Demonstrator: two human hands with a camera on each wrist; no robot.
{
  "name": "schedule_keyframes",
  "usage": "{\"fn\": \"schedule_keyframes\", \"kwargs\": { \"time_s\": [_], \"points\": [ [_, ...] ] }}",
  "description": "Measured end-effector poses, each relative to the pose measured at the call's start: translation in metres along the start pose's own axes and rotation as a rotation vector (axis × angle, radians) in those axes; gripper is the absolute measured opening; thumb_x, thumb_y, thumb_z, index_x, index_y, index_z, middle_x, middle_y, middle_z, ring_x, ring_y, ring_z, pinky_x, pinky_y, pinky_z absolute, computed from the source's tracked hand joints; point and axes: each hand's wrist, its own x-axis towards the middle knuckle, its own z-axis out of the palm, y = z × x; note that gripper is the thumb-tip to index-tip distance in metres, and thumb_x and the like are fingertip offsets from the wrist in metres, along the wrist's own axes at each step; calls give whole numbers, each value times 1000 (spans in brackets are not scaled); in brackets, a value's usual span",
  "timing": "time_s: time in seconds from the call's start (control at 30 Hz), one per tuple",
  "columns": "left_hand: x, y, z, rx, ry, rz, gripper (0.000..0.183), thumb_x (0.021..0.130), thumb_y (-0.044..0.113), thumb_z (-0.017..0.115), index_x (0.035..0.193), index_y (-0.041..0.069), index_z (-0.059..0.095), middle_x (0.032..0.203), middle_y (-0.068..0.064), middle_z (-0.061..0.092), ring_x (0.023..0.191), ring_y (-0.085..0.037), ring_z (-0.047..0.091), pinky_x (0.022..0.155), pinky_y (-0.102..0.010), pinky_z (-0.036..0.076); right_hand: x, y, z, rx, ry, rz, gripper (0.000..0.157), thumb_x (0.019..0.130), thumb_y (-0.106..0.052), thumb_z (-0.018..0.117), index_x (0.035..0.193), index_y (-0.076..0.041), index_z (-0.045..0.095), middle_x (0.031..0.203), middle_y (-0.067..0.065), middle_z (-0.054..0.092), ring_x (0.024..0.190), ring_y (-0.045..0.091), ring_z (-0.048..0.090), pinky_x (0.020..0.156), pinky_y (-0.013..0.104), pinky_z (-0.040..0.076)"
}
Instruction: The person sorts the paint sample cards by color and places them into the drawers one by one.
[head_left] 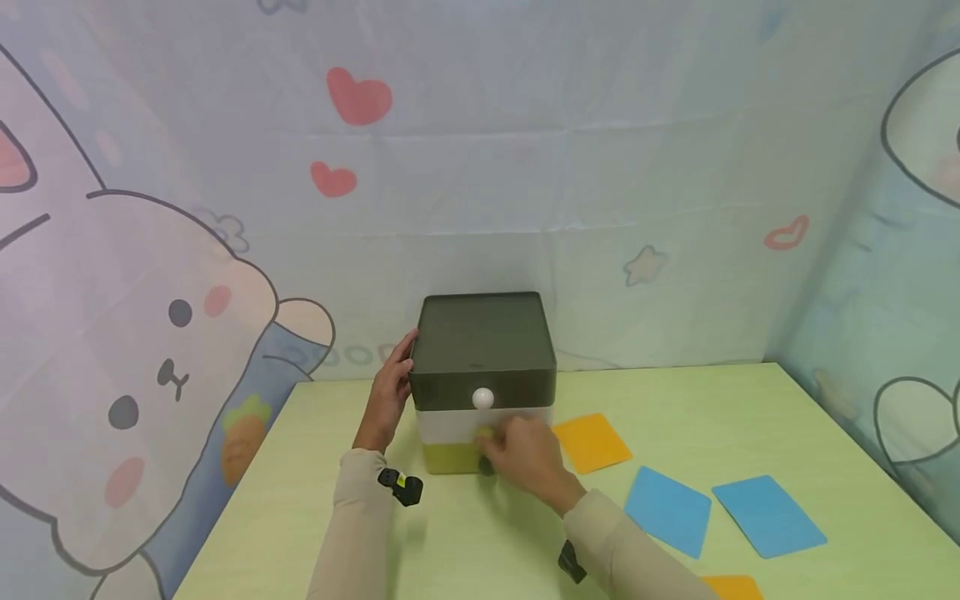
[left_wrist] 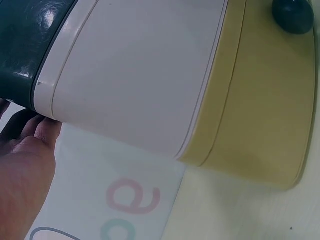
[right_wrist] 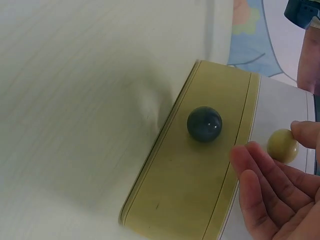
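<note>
A small three-tier drawer box (head_left: 483, 333) stands on the table, with a dark green top tier, a white middle drawer (head_left: 446, 427) and a yellow bottom drawer (head_left: 448, 458). All three tiers look closed. My left hand (head_left: 387, 396) rests against the box's left side, its fingers reaching along the upper part. With thumb and forefinger, my right hand (head_left: 531, 458) pinches the yellow knob (right_wrist: 281, 146) on the white drawer; its other fingers extend loosely below. A white knob (head_left: 483, 398) sits on the top tier, and a dark green knob (right_wrist: 204, 124) on the yellow drawer.
Right of the box lie an orange card (head_left: 592, 442), a blue card (head_left: 669, 510) and another blue card (head_left: 770, 517). Partly behind the right sleeve is a second orange card (head_left: 733, 587). A printed cloth backdrop (head_left: 480, 167) rises behind the pale table (head_left: 262, 500).
</note>
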Motion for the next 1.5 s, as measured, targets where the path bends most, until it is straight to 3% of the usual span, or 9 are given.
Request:
{"fn": "schedule_keyframes", "kwargs": {
  "time_s": [0.2, 0.47, 0.93, 1.2, 1.5],
  "points": [
    [0, 0, 0, -6, -3, -3, 54, 106, 28, 30, 160, 26, 29, 168, -3, 22, 155, -28, 27, 126, -53, 21, 1, -2, 1, -23, 4, 14, 57, 85, -39, 74, 47, -19, 37, 46, -12, 26, 44, 6, 27, 39, 21, 18],
    [0, 0, 0, -2, 3, -7, 54, 106, 29, 29, 160, 26, 28, 168, -2, 22, 155, -28, 27, 126, -54, 21, 1, -4, 6, 43, 23, 40, 55, 86, -32, 71, 48, -19, 32, 48, -11, 24, 44, 5, 26, 41, 20, 16],
    [0, -1, 0, -28, 2, -25, 54, 106, 25, 28, 160, 27, 28, 168, 0, 21, 155, -25, 27, 126, -51, 22, -12, -5, 7, 41, 53, -23, 49, 89, -30, 68, 52, -17, 39, 49, -11, 30, 45, 2, 30, 41, 17, 20],
    [-1, -3, -1, -13, -2, -10, 54, 106, 27, 29, 160, 25, 28, 169, -3, 21, 154, -29, 27, 125, -53, 22, -25, -11, 4, 46, 66, -31, 44, 87, -29, 69, 52, -18, 44, 49, -11, 36, 46, 2, 31, 42, 17, 24],
    [1, -2, -1, -19, 0, -14, 54, 106, 27, 30, 160, 25, 28, 169, -3, 21, 154, -29, 28, 125, -53, 22, -34, -12, 1, 28, 48, -36, 48, 87, -30, 71, 50, -19, 41, 49, -13, 31, 46, 1, 28, 42, 16, 23]
  ]
}}
